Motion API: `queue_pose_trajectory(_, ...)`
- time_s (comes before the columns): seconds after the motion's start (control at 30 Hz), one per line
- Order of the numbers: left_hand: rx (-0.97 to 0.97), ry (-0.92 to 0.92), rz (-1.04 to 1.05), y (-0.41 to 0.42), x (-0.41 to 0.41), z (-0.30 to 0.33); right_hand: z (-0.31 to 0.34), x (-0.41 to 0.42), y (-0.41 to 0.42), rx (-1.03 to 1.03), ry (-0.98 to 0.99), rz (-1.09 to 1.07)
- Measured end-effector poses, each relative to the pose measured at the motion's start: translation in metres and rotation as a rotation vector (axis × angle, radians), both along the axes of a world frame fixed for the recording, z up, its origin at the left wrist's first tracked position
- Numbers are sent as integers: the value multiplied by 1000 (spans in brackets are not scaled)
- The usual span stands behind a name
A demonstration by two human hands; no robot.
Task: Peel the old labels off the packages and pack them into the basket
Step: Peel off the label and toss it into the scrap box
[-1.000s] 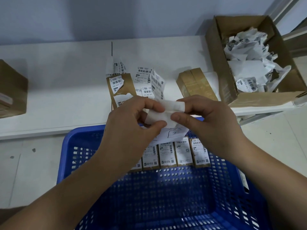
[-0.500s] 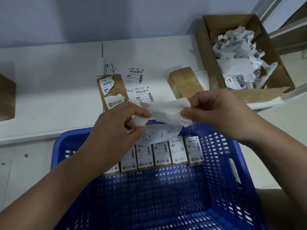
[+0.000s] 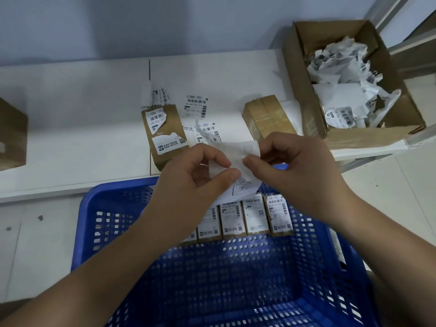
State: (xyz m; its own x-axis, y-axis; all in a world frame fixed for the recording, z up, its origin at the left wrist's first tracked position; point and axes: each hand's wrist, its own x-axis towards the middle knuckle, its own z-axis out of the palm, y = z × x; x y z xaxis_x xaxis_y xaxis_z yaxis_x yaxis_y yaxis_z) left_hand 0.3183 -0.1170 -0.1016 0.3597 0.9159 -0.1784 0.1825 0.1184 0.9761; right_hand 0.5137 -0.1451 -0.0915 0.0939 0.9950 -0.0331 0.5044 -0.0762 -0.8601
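Both hands hold a crumpled white peeled label [image 3: 238, 152] above the far rim of the blue basket [image 3: 118, 232]. My left hand [image 3: 195, 178] pinches its lower left part between thumb and forefinger. My right hand [image 3: 290, 161] pinches its right edge. Several labelled packages [image 3: 256, 218] stand in a row against the basket's far wall, under a white note with handwriting [image 3: 243, 187]. On the white table [image 3: 70, 128] lies a brown package with torn label remains [image 3: 162, 133]. A bare brown package [image 3: 269, 116] lies further right.
An open cardboard box [image 3: 304, 95] full of crumpled peeled labels [image 3: 342, 86] stands at the table's right end. Loose label sheets [image 3: 197, 107] lie on the table between the packages. Another brown box [image 3: 11, 135] sits at the left edge. Pale floor surrounds the basket.
The hands have drawn closer together and the label is scrunched smaller between them. The view has shifted slightly; the packages on the table have not moved.
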Motion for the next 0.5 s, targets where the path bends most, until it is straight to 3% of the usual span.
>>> queue_pose_trajectory(0.23,15,23,-17,3,-3,-2,-6,-11,-4,144,-126,27)
queue_pose_trajectory(0.5,129,143,-48,10,-12,0,1,-8,0,56,-145,68)
